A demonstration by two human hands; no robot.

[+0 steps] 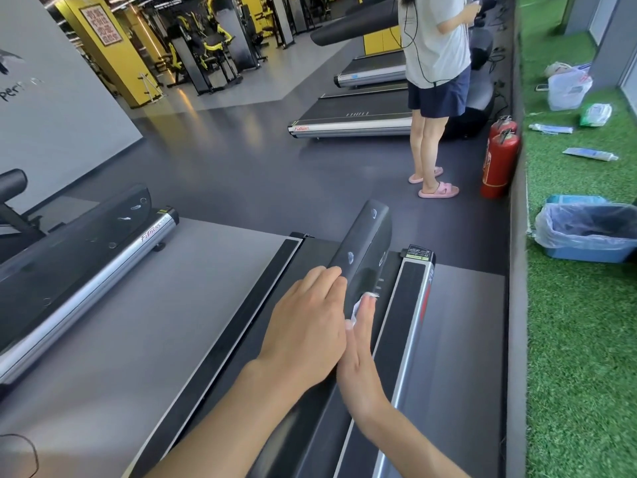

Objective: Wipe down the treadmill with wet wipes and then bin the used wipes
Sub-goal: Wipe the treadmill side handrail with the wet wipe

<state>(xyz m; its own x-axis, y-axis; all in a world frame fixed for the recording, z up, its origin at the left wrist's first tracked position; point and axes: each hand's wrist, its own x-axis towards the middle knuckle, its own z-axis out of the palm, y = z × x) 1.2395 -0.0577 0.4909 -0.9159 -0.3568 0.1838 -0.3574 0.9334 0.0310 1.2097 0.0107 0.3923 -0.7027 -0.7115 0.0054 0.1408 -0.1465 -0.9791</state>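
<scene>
Two treadmills lie under our view. On the left stands the neighbouring treadmill (103, 257), slanting away from us. Next comes our treadmill (413, 305), where our left hand (306, 326) lies flat, fingers straight and together, on top of the black handrail (365, 243). Just right of it our right hand (362, 357), fingers also straight, presses a white wipe (358, 303) against the handrail's side; only its crumpled edges show past the fingers. Farther right a person (434, 63) in pink slippers stands on the dark floor, near two red fire extinguishers (499, 160). At far right a blue bin (586, 254) lined with a clear bag sits on green turf (568, 339).
</scene>
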